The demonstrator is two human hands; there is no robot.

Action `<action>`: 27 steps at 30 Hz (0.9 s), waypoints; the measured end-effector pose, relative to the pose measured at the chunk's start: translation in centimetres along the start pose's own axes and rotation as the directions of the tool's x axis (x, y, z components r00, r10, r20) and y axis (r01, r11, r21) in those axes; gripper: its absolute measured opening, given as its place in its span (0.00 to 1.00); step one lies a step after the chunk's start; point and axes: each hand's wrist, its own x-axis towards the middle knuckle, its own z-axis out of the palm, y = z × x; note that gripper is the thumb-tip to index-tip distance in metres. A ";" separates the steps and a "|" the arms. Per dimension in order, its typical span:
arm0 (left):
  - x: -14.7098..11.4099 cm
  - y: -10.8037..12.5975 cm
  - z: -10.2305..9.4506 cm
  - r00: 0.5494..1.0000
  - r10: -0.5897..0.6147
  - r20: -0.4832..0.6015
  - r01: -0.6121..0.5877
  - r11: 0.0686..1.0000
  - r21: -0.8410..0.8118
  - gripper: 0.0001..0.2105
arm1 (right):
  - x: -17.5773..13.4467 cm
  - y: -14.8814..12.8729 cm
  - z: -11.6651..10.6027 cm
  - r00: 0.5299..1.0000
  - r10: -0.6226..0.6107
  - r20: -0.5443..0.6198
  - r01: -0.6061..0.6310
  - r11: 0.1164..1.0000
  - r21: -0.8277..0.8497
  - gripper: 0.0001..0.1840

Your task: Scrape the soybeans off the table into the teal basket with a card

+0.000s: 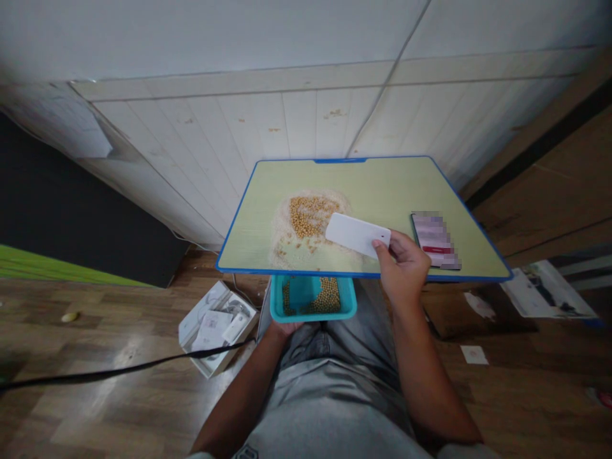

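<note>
My right hand [404,258] pinches a white flat scraper [354,234] with a small hole near the gripped end. The scraper's far end is at the right side of a pile of yellow soybeans [303,220], which lies amid pale grains, perhaps rice [282,229]. These rest on a pale green folding tabletop [382,185] with a blue rim. Below the table's front edge, my left hand [287,327] supports a teal plastic basket [313,317] from underneath, its fingers mostly hidden. More soybeans [329,296] sit inside the basket, mainly on its right side.
A phone [433,241] lies on the right of the tabletop. On the floor at left stands an open white box [217,328] with cables inside. A black strap [129,368] crosses the lower left. The white panelled wall [215,127] rises behind the table.
</note>
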 end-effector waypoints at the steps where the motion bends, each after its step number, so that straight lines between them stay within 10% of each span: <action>1: 0.0 0.0 0.0 1.000 0.005 -0.004 -0.005 1.000 0.003 0.32 | 0.0 0.0 0.1 1.000 -0.003 -0.007 0.003 1.000 -0.004 0.12; 27: -1.0 0.2 2.1 0.994 0.039 -0.101 -0.035 0.999 0.041 0.33 | -0.3 -0.2 -0.1 0.993 0.078 0.084 -0.084 0.994 0.070 0.13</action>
